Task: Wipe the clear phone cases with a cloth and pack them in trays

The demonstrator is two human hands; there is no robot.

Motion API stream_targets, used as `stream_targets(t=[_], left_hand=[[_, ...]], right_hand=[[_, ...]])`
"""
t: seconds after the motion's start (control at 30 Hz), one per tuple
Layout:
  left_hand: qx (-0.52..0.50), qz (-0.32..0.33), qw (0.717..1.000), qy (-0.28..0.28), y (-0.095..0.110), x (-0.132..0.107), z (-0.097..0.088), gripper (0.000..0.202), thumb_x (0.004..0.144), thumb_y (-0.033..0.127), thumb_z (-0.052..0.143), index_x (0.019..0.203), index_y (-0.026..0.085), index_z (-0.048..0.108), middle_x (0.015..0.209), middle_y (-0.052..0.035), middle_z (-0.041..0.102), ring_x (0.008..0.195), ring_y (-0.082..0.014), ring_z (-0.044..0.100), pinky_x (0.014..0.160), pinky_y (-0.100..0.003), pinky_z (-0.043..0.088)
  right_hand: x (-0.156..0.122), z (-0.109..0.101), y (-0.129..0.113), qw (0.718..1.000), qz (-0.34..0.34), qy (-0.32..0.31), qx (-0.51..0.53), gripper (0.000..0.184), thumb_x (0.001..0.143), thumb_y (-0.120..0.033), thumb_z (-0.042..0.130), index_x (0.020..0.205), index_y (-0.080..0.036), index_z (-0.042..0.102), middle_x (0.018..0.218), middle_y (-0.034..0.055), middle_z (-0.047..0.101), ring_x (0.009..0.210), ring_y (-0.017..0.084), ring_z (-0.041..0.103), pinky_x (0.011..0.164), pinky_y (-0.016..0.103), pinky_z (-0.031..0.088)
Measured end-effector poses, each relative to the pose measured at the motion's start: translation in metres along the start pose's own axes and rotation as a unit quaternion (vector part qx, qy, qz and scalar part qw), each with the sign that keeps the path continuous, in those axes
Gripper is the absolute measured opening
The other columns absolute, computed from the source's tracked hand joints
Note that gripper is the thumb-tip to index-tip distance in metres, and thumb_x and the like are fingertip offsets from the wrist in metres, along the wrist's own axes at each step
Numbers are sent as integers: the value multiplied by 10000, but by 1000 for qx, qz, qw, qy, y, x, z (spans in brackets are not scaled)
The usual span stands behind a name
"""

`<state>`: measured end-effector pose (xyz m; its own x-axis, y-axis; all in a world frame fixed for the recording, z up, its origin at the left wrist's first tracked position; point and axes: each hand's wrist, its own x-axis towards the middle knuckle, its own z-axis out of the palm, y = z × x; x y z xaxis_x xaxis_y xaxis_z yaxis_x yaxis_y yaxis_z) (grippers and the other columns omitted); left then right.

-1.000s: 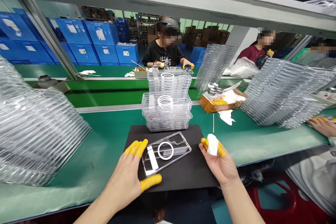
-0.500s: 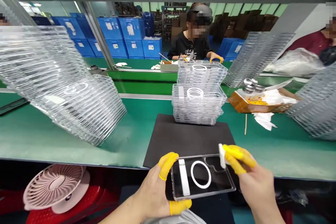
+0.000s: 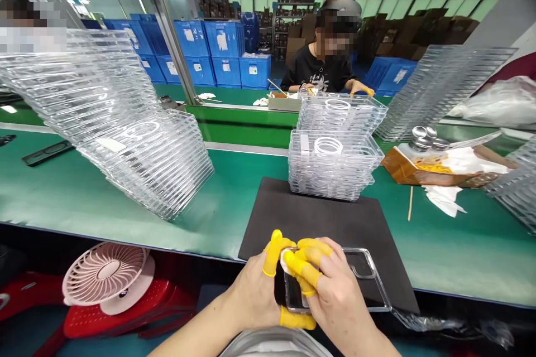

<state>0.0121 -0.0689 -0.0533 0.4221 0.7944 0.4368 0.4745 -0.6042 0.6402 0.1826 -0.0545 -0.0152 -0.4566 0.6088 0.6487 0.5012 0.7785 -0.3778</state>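
A clear phone case (image 3: 372, 268) is held in front of me, just off the near edge of the black mat (image 3: 268, 217). My left hand (image 3: 259, 284) grips its left end, fingers at the top edge and thumb at the bottom. Yellow finger cots cover the fingertips. My right hand (image 3: 330, 284), also in yellow cots, pinches a small white cloth (image 3: 286, 265) against the case's upper left corner. That hand hides most of the case, including its white ring and strip.
Stacked clear cases (image 3: 335, 170) stand on the mat's far end; a tall leaning stack (image 3: 142, 145) is at left. A cardboard box (image 3: 402, 170) with bottles and tissue sits at right, near a wooden stick (image 3: 410, 203). A co-worker (image 3: 320, 67) sits opposite. A pink fan (image 3: 103, 273) is lower left.
My right hand has moved the cloth from the case's right end to its upper left corner, covering the ring. My left hand keeps its hold. The view has shifted slightly left.
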Motion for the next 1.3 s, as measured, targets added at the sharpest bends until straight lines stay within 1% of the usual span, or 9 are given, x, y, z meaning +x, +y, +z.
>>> stream_targets(t=[0.23,0.4,0.6,0.7,0.83,0.93,1.0,1.17,1.3], left_hand=[[12,26,999,23,-1,7,-6,853,675,414,765,1365,253,288,1005,-52,670,902,-248,711,828,-369,588],[33,27,999,-2,-2,8,-7,755,687,442,764,1307,265,370,979,-34,671,889,-243,716,811,-360,590],[-23,7,1000,17,-2,7,-5,1178,564,505,870,1456,251,144,1140,-73,663,1010,-254,695,885,-378,571],[-4,25,1000,8,0,10,-7,1005,628,515,830,1411,257,257,1123,-74,660,966,-246,703,876,-379,573],[40,35,999,-9,6,13,-10,743,675,513,789,1272,262,424,944,-24,689,863,-235,718,823,-360,589],[35,14,999,-8,5,11,-9,791,677,484,787,1327,263,392,989,-29,695,910,-236,716,840,-358,584],[14,-5,1000,3,1,9,-7,940,673,476,792,1425,245,277,1073,-65,690,954,-244,708,864,-375,578],[33,35,999,18,-4,1,-3,1010,740,499,750,1501,184,165,1180,-158,655,1053,-280,677,883,-393,574],[86,28,995,28,1,-16,-5,951,788,544,693,1498,140,207,1221,-194,631,1094,-307,659,916,-406,565]], right_hand=[[-14,-15,-4,994,-87,-63,8,279,923,-128,465,1123,-209,642,843,9,696,876,170,634,965,389,407],[-34,-21,0,993,-103,-47,-26,250,938,-130,439,1042,-172,662,821,35,680,853,178,633,944,388,433],[-93,-54,46,991,-29,-13,-127,268,829,-98,563,1042,-229,658,967,68,644,1025,265,574,970,484,398],[-87,-54,48,989,28,13,-147,276,823,-58,594,1045,-215,640,983,77,611,1031,273,554,962,517,386],[-50,-27,17,994,39,27,-103,295,844,-16,516,1071,-163,634,958,91,606,1020,261,540,955,526,389],[-49,-20,4,998,-16,-4,-66,326,836,-19,465,1084,-126,647,934,90,614,996,245,546,962,486,384],[-68,-30,10,996,-28,-3,-89,325,814,-14,493,1066,-138,658,933,82,619,984,242,554,953,465,383],[-121,-75,51,981,74,44,-172,243,822,-78,595,1005,-220,670,957,63,617,982,265,583,922,474,400],[-123,-86,63,965,189,94,-153,192,886,-197,604,1050,-264,678,994,47,627,976,244,586,866,412,446]])
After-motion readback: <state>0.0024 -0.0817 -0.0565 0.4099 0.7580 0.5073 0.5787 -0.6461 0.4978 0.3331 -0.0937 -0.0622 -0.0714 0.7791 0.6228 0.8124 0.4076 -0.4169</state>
